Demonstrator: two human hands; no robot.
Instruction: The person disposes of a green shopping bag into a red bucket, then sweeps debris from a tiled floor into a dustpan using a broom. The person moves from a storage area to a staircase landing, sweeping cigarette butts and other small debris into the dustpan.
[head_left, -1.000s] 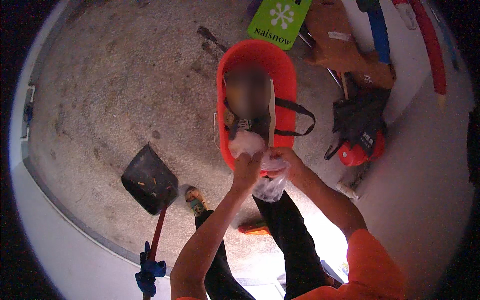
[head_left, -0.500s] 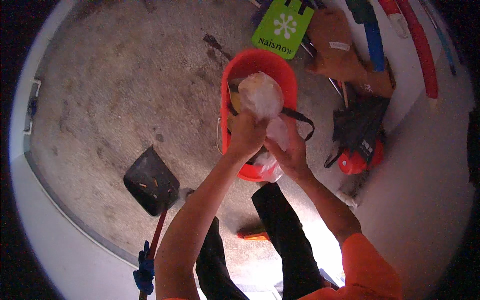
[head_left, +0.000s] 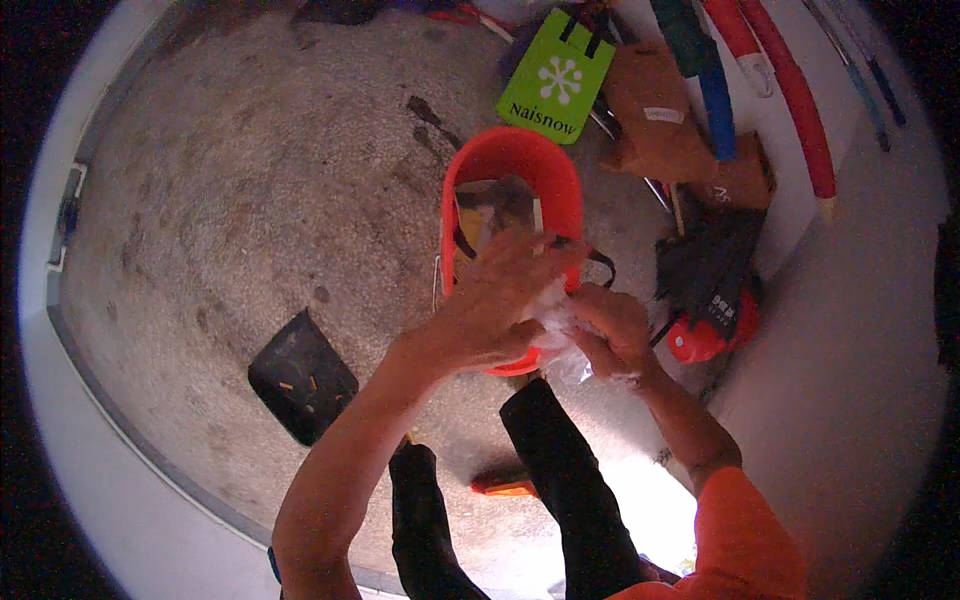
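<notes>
Over the near part of a red bucket [head_left: 512, 145], my left hand [head_left: 490, 300] is stretched out, with its fingers and thumb apart and slightly blurred. A crumpled clear plastic bag [head_left: 556, 318] lies between my hands, next to my left thumb. My right hand [head_left: 618, 325] pinches the bag at the bucket's right side, and a loose end hangs below its fingers. Inside the bucket are a grey item [head_left: 510, 198], something yellow and a black strap [head_left: 600, 262] reaching over the right rim. My hands hide the bucket's near half.
A black dustpan [head_left: 305, 385] holding small scraps lies on the floor at left. Beyond the bucket are a green bag [head_left: 556, 80] and brown cardboard [head_left: 655, 110]. A black umbrella [head_left: 705, 255] and a red object [head_left: 700, 338] lie by the right wall. An orange-edged thing [head_left: 505, 488] is near my legs.
The bulging plastic over the bucket's middle is gone from there, uncovering the grey item. My left hand has opened out, and both hands have shifted slightly nearer me with the crumpled plastic between them.
</notes>
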